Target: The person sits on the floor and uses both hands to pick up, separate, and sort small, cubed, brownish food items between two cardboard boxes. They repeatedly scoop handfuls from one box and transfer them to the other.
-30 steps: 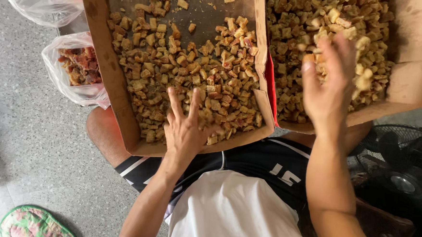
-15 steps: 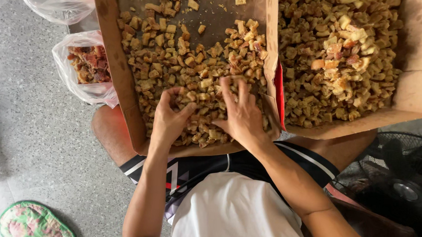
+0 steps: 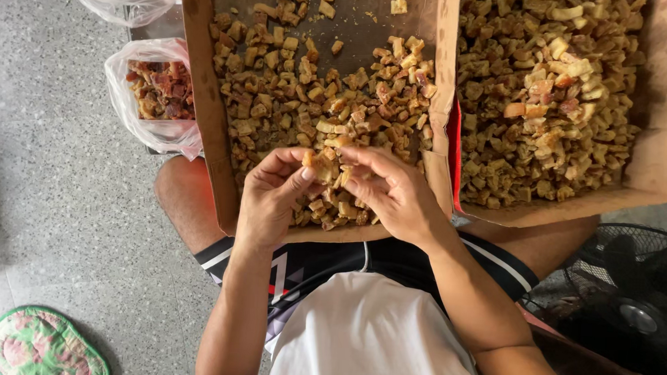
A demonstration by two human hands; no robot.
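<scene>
Pinching one brown piece (image 3: 321, 164), two hands, left (image 3: 270, 199) and right (image 3: 394, 192), hover over two cardboard boxes (image 3: 208, 120).

Both forearms reach forward and angle inward, so the hands meet in the middle. The left hand (image 3: 270, 199) is curled, thumb and fingers (image 3: 293, 162) pinched together at the tips. The right hand (image 3: 394, 194) faces it, its fingers bent and closed just beside the left fingers, tips nearly touching
</scene>
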